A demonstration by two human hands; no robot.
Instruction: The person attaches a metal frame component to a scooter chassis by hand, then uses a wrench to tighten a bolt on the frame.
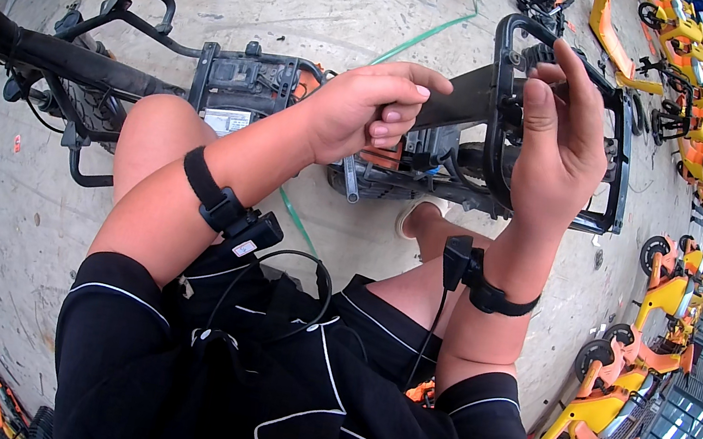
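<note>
One long black vehicle frame (249, 79) sits low on the concrete floor (57, 234), just beyond the person's knees, its long axis running left to right; which end is the front, I cannot tell. It looks heavy and stiff, likely metal, with smooth tubes that could slip a little and a boxy middle probably less suited to pulling. The rack loop (489, 150) at the right end and the thick dark tube (150, 82) at the left seem the sound places to hold. The left hand (361, 113) hangs over the middle, index finger out, other fingers curled; whether that grip encloses anything, I cannot tell. The right hand (560, 158), by the loop, has its grip loosely spread; contact is unclear.
</note>
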